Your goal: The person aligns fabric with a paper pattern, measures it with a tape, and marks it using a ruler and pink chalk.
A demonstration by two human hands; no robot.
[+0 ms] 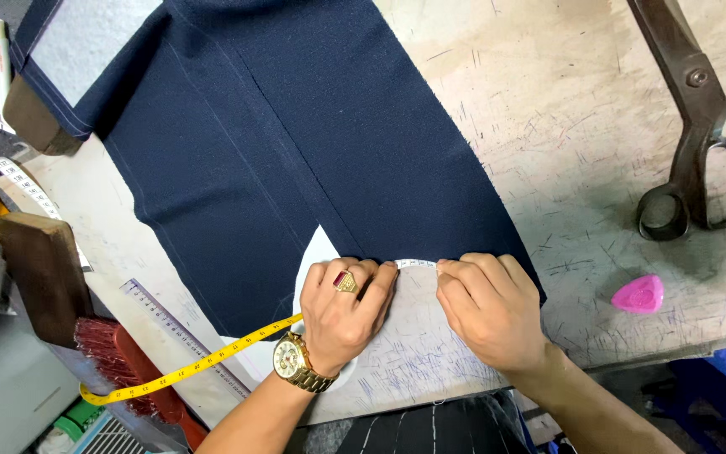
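Left hand [344,315] palm down, fingers curled, pinching yellow tape measure [212,360] against lower edge of navy fabric [296,151]; right hand [489,311] knuckles up, fingertips pinning tape's white end at same edge; hands close together; fabric lies flat across scratched worktop [565,126]; large scissors [695,126] and pink chalk [639,294] well apart to right; clear ruler [178,336] under tape.

Scratched worktable [548,126]: navy cloth [313,143], shears [695,126], pink chalk [639,294].
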